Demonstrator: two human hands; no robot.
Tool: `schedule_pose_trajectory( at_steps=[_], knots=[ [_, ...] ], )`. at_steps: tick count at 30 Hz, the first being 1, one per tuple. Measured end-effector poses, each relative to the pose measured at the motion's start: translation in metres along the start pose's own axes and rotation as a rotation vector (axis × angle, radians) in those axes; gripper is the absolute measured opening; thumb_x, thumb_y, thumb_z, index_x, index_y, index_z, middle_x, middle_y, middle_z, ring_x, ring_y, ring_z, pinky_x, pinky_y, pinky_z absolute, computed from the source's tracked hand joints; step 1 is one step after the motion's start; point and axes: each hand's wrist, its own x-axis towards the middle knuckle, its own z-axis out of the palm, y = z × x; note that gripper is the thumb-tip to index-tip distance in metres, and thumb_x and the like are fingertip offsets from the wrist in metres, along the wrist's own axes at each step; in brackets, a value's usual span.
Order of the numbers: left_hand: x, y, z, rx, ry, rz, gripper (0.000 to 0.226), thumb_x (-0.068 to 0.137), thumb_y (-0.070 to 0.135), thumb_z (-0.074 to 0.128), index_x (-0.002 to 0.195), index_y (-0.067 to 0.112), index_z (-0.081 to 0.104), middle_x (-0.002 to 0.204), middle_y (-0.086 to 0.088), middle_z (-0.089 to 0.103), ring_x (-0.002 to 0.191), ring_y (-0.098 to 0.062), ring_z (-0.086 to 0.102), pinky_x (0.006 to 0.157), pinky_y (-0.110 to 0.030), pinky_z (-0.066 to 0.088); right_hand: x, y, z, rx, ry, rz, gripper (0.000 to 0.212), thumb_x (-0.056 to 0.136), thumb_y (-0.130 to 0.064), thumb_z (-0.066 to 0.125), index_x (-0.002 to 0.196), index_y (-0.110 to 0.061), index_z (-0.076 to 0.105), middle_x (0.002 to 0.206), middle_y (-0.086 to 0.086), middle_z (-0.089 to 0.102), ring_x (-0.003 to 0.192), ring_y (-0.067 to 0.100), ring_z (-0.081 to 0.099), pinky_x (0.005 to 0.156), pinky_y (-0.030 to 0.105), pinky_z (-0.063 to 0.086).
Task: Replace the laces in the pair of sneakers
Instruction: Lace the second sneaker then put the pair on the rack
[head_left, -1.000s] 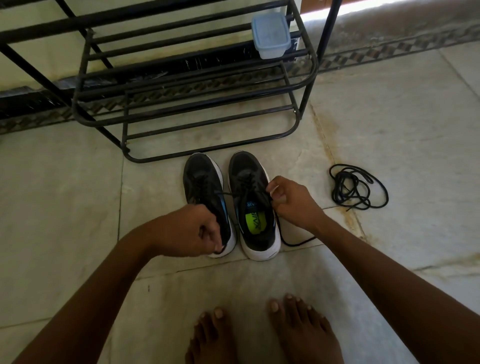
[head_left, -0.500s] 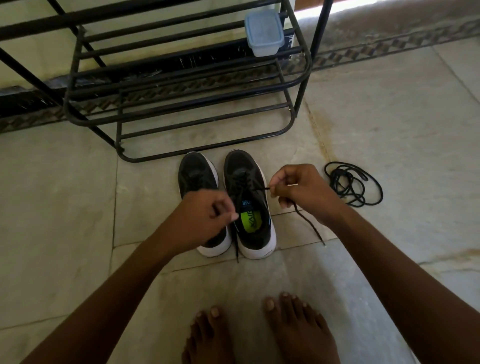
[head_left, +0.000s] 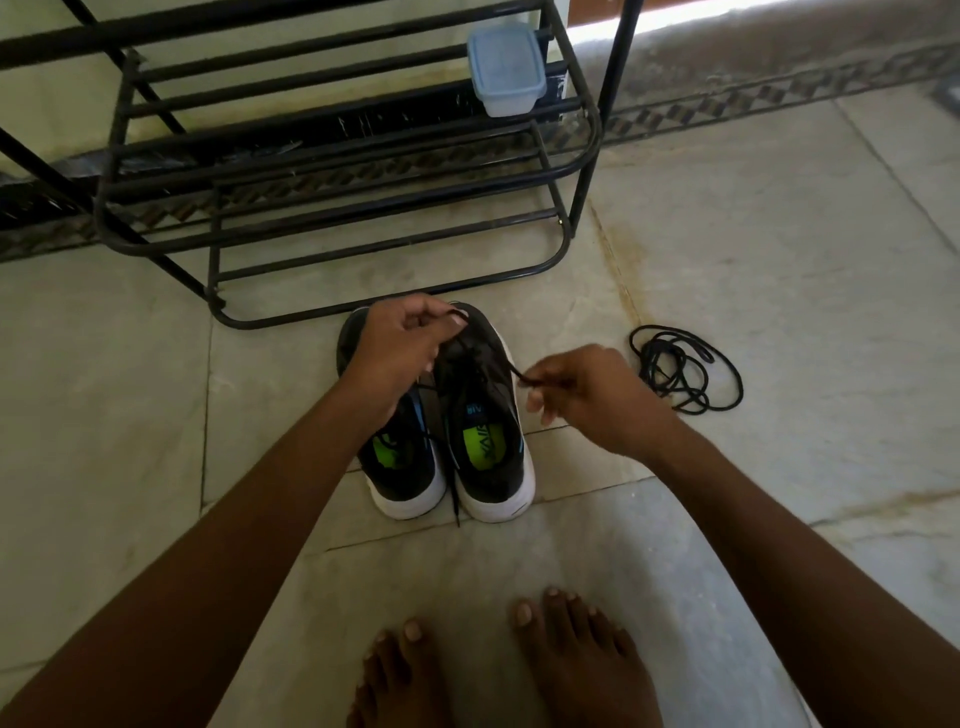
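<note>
Two black sneakers with white soles stand side by side on the floor, toes away from me: the left sneaker (head_left: 402, 467) and the right sneaker (head_left: 488, 415). My left hand (head_left: 400, 348) is over the toe end of the pair and pinches a strand of the black lace (head_left: 457, 483). My right hand (head_left: 582, 389) pinches the other end of that lace just right of the right sneaker. A loose lace end hangs down between the two heels. A second black lace (head_left: 685, 374) lies coiled on the floor to the right.
A black metal shoe rack (head_left: 332, 171) stands just beyond the sneakers, with a lidded plastic box (head_left: 506, 67) on a shelf. My bare feet (head_left: 498, 670) are on the tiled floor in front of the sneakers. A patterned skirting runs along the wall.
My left hand has moved forward from the left sneaker's heel side to the toe end of the pair. My right hand stays beside the right sneaker, still pinching the lace end.
</note>
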Motion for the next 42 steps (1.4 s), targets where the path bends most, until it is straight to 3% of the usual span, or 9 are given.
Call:
schedule_pose_trajectory(
  at_steps=[5, 10, 17, 23, 29, 31, 33, 35, 42],
  knots=[
    [0.002, 0.002, 0.001, -0.027, -0.013, -0.015, 0.011, 0.094, 0.006, 0.069, 0.102, 0.012, 0.073, 0.077, -0.002, 0.074, 0.067, -0.015, 0.066, 0.058, -0.026, 0.050, -0.004, 0.023, 0.014, -0.246, -0.171, 0.035, 0.018, 0.097, -0.007, 0.057, 0.097, -0.008, 0.075, 0.084, 0.004, 0.073, 0.078, 0.021, 0.069, 0.080, 0.035, 0.055],
    [-0.020, -0.004, 0.002, 0.124, -0.031, 0.034, 0.042, 0.086, 0.002, 0.076, 0.121, 0.021, 0.062, 0.095, -0.005, 0.073, 0.083, -0.017, 0.072, 0.067, -0.025, 0.059, -0.001, 0.023, 0.016, -0.235, 0.088, -0.069, 0.021, 0.098, -0.020, 0.064, 0.091, -0.004, 0.077, 0.082, 0.013, 0.060, 0.082, 0.021, 0.052, 0.072, 0.037, 0.042],
    [-0.059, -0.036, 0.010, 0.483, 0.064, 0.096, 0.029, 0.082, 0.016, 0.084, 0.104, 0.018, 0.064, 0.086, 0.005, 0.062, 0.073, -0.006, 0.062, 0.061, -0.011, 0.050, 0.006, 0.009, 0.029, 0.315, 0.397, 0.002, 0.013, 0.096, -0.011, 0.066, 0.093, -0.006, 0.077, 0.077, 0.003, 0.071, 0.065, 0.020, 0.069, 0.067, 0.043, 0.061],
    [-0.057, -0.044, 0.011, 0.515, 0.078, 0.037, 0.020, 0.086, 0.017, 0.081, 0.102, 0.014, 0.071, 0.079, 0.011, 0.066, 0.070, 0.000, 0.064, 0.061, -0.002, 0.047, 0.008, 0.002, 0.052, 0.345, 0.348, -0.002, 0.015, 0.088, 0.003, 0.071, 0.093, -0.008, 0.078, 0.086, -0.001, 0.075, 0.079, 0.012, 0.074, 0.079, 0.035, 0.063],
    [-0.046, -0.046, 0.009, 0.491, 0.093, -0.068, 0.017, 0.085, 0.007, 0.076, 0.101, 0.012, 0.074, 0.084, 0.005, 0.071, 0.078, -0.004, 0.066, 0.066, -0.010, 0.048, 0.011, -0.004, 0.067, 0.234, 0.398, -0.003, 0.007, 0.084, -0.007, 0.078, 0.087, -0.012, 0.079, 0.086, -0.005, 0.075, 0.085, -0.006, 0.065, 0.076, 0.003, 0.044],
    [-0.042, -0.048, 0.006, 0.464, 0.084, -0.084, 0.017, 0.084, 0.006, 0.076, 0.100, 0.010, 0.076, 0.085, 0.000, 0.074, 0.080, -0.010, 0.071, 0.073, -0.021, 0.057, 0.012, -0.003, 0.072, 0.164, 0.423, -0.048, 0.006, 0.081, -0.010, 0.082, 0.083, -0.014, 0.078, 0.084, -0.004, 0.074, 0.085, -0.002, 0.065, 0.081, 0.011, 0.048],
    [-0.040, -0.050, 0.005, 0.456, 0.084, -0.090, 0.016, 0.084, 0.005, 0.076, 0.099, 0.011, 0.077, 0.084, 0.000, 0.075, 0.078, -0.010, 0.071, 0.076, -0.025, 0.059, 0.013, 0.000, 0.078, 0.035, 0.467, -0.078, 0.008, 0.077, -0.015, 0.085, 0.080, -0.017, 0.077, 0.081, -0.004, 0.073, 0.087, 0.011, 0.065, 0.082, 0.042, 0.055],
    [-0.040, -0.050, 0.007, 0.447, 0.083, -0.095, 0.016, 0.085, 0.004, 0.075, 0.099, 0.011, 0.077, 0.083, 0.000, 0.075, 0.077, -0.009, 0.071, 0.074, -0.022, 0.058, 0.014, 0.002, 0.081, -0.037, 0.496, -0.059, 0.010, 0.076, -0.019, 0.086, 0.079, -0.020, 0.076, 0.081, -0.007, 0.071, 0.092, 0.019, 0.065, 0.082, 0.055, 0.050],
    [-0.038, -0.051, 0.005, 0.402, 0.077, -0.122, 0.016, 0.084, 0.002, 0.076, 0.094, 0.014, 0.077, 0.078, 0.000, 0.075, 0.074, -0.013, 0.073, 0.078, -0.034, 0.062, 0.020, 0.008, 0.085, -0.012, 0.444, -0.080, 0.010, 0.077, -0.026, 0.085, 0.084, -0.028, 0.077, 0.084, -0.011, 0.073, 0.097, 0.015, 0.062, 0.088, 0.058, 0.044]
  ],
)
